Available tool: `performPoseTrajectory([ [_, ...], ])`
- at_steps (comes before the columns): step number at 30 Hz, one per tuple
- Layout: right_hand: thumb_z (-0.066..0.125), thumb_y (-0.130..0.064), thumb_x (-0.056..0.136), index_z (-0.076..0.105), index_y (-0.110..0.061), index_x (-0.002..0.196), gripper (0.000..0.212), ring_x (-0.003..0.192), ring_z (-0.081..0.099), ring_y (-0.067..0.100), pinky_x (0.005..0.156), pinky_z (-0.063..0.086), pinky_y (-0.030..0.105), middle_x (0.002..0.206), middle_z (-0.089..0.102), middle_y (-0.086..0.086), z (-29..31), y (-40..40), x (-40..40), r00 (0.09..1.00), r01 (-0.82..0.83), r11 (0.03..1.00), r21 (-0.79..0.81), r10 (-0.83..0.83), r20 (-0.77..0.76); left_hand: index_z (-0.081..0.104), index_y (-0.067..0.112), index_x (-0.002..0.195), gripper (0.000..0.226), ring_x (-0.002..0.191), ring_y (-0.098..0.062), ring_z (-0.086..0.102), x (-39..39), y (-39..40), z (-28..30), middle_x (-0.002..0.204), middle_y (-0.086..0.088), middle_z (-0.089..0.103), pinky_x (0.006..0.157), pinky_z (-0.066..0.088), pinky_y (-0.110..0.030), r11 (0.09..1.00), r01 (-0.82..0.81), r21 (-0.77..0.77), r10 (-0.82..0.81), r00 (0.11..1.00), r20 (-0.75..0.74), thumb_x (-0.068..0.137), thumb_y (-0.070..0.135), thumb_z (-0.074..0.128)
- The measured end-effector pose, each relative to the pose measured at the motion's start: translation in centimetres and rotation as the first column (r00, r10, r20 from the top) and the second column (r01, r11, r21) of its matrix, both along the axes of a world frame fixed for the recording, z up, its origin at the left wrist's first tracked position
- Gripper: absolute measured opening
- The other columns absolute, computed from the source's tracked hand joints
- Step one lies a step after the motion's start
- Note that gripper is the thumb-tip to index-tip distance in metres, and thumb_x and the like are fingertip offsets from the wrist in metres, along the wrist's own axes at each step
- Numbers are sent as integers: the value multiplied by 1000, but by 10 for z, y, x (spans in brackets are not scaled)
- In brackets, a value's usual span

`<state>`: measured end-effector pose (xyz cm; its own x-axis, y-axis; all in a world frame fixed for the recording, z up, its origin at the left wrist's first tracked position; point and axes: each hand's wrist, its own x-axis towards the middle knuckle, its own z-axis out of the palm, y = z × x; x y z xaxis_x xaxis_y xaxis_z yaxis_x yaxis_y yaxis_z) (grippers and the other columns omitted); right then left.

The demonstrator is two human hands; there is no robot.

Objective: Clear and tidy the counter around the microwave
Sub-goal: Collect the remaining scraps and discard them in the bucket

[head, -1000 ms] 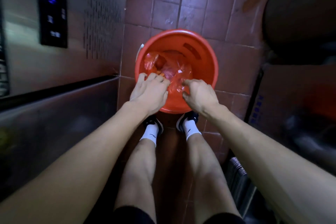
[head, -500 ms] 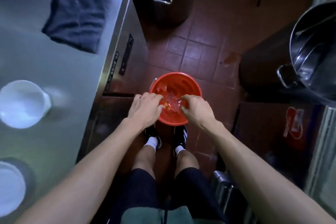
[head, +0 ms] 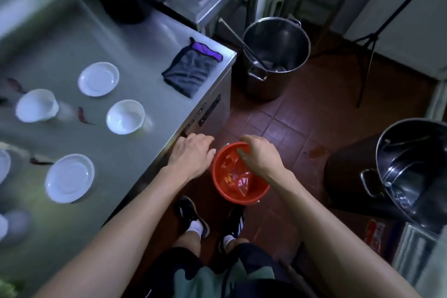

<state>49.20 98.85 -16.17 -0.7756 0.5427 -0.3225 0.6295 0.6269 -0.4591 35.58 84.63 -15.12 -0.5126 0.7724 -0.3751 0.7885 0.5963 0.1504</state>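
Below, red bucket (head: 240, 172), crumpled bags inside

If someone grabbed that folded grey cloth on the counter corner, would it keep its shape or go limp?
The grey cloth would probably go limp: it lies flat in soft, wrinkled folds. It looks thin, so likely light. On the smooth steel counter it might slide when pushed, bunching rather than rolling.

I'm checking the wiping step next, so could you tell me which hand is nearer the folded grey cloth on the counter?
Left. The left hand hovers by the counter's edge below the grey cloth; the right hand is farther, over the red bucket.
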Motion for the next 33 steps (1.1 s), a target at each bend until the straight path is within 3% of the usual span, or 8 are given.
performPoseTrajectory([
  [8,57,-27,90,63,-23,126,36,116,61,25,88,53,40,127,67,-2,40,-40,-45,976,-210,976,60,213,-40,49,26,141,43,127,-24,49,-6,-79,42,141,1,54,106,36,-38,968,-244,66,245,970,-6,101,41,45],
  [13,57,-25,87,66,-19,115,29,110,63,27,85,54,42,117,70,1,59,-93,-79,945,-320,945,61,324,-53,50,29,138,41,128,-21,48,-18,-148,46,138,4,57,104,37,-38,926,-369,76,370,929,8,99,43,45],
  [19,58,-31,94,60,-25,134,40,118,59,24,94,49,38,130,65,1,74,-177,-118,912,-407,913,21,408,-46,50,27,141,44,129,-23,48,-31,-237,56,142,2,55,105,37,-38,846,-516,133,514,856,50,100,43,47],
  [23,57,-34,95,57,-27,136,41,113,61,25,88,49,37,134,62,0,83,-236,-137,873,-485,873,46,487,-34,53,25,137,43,125,-24,52,-35,-301,61,137,1,58,99,43,-40,794,-584,170,582,811,66,98,44,48],
  [33,61,-33,93,63,-23,131,39,113,62,27,95,50,37,129,66,5,96,-382,-176,801,-587,807,59,590,-99,56,23,134,41,119,-27,56,-39,-449,81,133,-1,61,93,47,-40,627,-718,301,735,673,75,98,41,50],
])
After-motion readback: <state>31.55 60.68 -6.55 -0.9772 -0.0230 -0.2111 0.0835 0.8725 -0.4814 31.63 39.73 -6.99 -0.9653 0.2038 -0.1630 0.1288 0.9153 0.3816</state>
